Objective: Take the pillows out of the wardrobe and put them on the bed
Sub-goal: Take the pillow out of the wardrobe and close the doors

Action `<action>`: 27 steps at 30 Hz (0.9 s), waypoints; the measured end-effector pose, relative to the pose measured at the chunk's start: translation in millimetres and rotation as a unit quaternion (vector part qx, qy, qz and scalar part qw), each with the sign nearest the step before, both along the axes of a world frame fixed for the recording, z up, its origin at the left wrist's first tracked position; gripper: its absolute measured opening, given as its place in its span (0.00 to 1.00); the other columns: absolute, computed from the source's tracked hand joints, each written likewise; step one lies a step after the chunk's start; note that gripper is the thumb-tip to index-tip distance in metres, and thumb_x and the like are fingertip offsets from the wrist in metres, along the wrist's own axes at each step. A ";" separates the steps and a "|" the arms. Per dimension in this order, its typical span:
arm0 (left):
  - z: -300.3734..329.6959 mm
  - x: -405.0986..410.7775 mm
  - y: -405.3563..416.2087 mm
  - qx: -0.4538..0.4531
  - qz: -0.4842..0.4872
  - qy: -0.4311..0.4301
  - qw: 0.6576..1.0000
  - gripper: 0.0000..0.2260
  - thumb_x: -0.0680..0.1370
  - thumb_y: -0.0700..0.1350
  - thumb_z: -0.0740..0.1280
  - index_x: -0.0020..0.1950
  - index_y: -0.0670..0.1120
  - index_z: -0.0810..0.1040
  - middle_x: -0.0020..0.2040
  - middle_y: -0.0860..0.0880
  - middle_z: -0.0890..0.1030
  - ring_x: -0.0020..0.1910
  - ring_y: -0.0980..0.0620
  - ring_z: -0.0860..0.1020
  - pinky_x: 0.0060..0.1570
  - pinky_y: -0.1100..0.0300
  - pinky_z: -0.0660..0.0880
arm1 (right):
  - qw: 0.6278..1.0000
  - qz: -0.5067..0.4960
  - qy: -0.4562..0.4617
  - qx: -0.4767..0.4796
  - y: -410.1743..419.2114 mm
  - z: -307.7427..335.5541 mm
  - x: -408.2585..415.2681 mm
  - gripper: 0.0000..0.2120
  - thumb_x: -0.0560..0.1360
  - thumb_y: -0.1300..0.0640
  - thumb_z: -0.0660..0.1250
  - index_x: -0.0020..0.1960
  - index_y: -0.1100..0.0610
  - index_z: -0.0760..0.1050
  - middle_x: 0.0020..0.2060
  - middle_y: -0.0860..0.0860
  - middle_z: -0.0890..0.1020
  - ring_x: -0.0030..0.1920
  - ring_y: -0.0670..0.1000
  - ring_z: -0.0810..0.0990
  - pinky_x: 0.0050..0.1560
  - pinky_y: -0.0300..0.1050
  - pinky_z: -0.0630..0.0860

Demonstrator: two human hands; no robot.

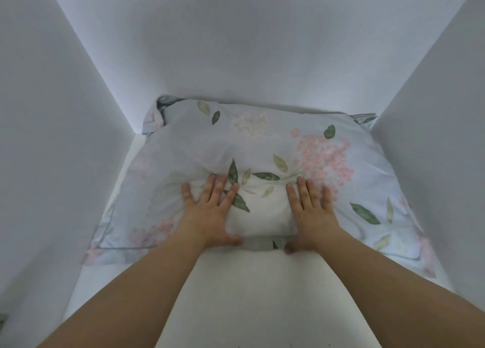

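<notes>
A narrow band of pale light [106,85] runs along the slanting seam at upper left, from the top edge down to where the seam ends, brightest right at the seam. At the bottom-left edge a small dark, greenish patch [1,321] shows, too cut off to identify. A few tiny dark specks [239,346] sit on the white surface at the bottom edge.

Home bedroom storage: white wardrobe compartment [65,137], floral pillow [262,148] lying on its shelf [249,282].
</notes>
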State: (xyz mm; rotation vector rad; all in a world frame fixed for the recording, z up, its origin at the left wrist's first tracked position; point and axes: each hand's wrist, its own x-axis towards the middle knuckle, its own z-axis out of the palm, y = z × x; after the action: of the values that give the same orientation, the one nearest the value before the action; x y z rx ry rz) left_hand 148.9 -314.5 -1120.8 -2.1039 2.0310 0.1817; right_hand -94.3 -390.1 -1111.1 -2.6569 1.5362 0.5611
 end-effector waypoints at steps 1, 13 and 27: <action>-7.4 0.4 -10.1 0.027 0.008 0.002 1.000 0.59 0.56 0.82 0.52 0.73 0.55 0.25 0.75 0.50 0.26 0.74 0.46 0.28 0.59 0.26 0.29 | 1.000 0.006 0.004 0.014 -9.4 -5.8 2.9 0.71 0.56 0.26 0.68 0.72 0.56 0.22 0.72 0.59 0.26 0.73 0.61 0.27 0.71 0.66 0.31; -54.9 4.6 -44.8 -0.017 0.000 0.023 1.000 0.62 0.52 0.85 0.45 0.75 0.52 0.27 0.77 0.46 0.30 0.74 0.43 0.29 0.60 0.24 0.30 | 0.991 0.065 -0.113 0.012 -49.1 -47.6 10.9 0.61 0.59 0.20 0.45 0.76 0.61 0.37 0.75 0.63 0.39 0.76 0.65 0.38 0.73 0.59 0.32; -47.7 -8.1 -41.8 -0.050 0.019 -0.047 0.997 0.38 0.77 0.61 0.56 0.79 0.51 0.39 0.80 0.43 0.44 0.78 0.41 0.44 0.66 0.27 0.43 | 0.987 0.060 -0.106 -0.103 -35.5 -49.4 28.1 0.30 0.76 0.53 0.52 0.75 0.64 0.56 0.72 0.69 0.60 0.72 0.67 0.62 0.74 0.62 0.54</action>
State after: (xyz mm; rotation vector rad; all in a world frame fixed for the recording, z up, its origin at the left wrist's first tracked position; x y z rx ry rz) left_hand 140.8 -356.2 -1168.5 -2.1675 1.9875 -0.0133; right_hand -66.2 -425.6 -1160.5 -2.8628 1.4538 0.1190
